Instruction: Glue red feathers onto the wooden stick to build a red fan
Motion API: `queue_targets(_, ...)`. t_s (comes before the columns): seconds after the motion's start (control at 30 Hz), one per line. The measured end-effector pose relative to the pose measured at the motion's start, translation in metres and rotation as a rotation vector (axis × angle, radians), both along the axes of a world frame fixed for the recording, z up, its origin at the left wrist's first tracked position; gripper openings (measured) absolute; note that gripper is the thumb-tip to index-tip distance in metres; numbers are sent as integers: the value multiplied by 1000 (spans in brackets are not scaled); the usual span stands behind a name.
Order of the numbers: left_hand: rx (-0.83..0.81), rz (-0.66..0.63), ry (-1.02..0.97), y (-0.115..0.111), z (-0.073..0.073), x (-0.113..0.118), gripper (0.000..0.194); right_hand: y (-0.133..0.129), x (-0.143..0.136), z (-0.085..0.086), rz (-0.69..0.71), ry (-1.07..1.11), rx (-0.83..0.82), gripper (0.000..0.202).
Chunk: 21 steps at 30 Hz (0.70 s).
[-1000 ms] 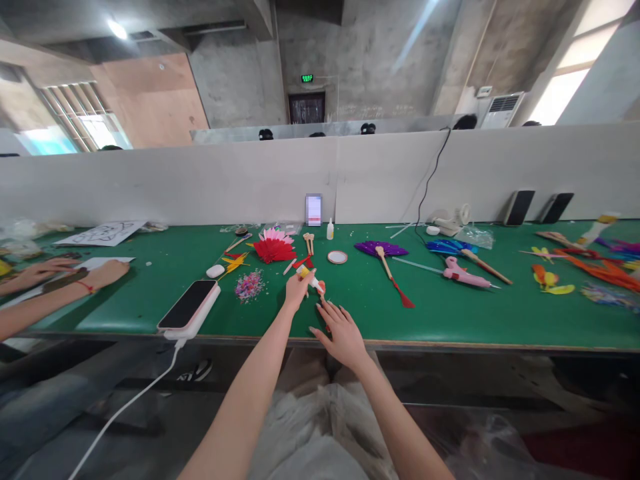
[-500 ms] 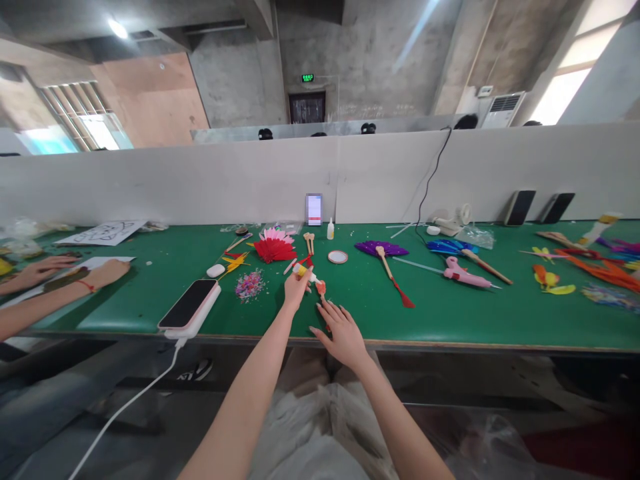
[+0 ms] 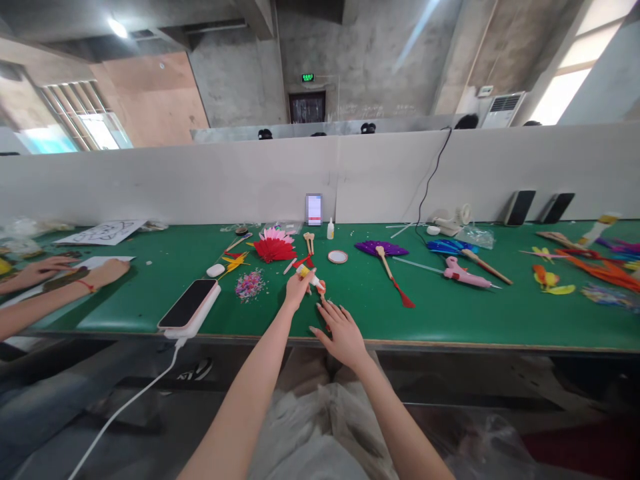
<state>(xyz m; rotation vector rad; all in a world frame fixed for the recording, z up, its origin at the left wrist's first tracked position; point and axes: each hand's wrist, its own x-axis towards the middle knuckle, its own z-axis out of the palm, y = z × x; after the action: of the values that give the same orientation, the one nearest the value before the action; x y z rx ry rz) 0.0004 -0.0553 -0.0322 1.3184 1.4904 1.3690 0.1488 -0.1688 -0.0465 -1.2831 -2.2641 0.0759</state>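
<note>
My left hand (image 3: 297, 291) is closed around a small white glue bottle (image 3: 314, 280) with a yellow label, tilted so its nozzle points down to the right. Under the nozzle lies a small orange-red piece (image 3: 322, 289) with a pale stem, partly covered by my fingers. My right hand (image 3: 342, 333) rests palm down with its fingers spread, the fingertips at the lower end of that piece. Just beyond are a round white lid-like disc (image 3: 338, 257) and a pair of wooden handles with a red tassel (image 3: 309, 244).
A red and pink feather fan (image 3: 274, 247), a heap of coloured beads (image 3: 249, 286) and a phone on a power bank (image 3: 191, 305) lie leftward. Rightward are a purple fan (image 3: 381, 249) and a pink glue gun (image 3: 467, 274). A co-worker's hands (image 3: 110, 272) are at far left.
My left hand has shifted slightly right with the glue bottle, whose nozzle now sits over the orange-red piece. My right hand stays where it was.
</note>
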Motion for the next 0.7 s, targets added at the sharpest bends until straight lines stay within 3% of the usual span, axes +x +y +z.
queue_targets(0.2,9,52,-14,0,0,-1,41,0,0,0,-5,3,6,55)
queue_targets(0.7,-23,-43,-3,-1,2,2,42,0,0,0,-6,-2,13,55)
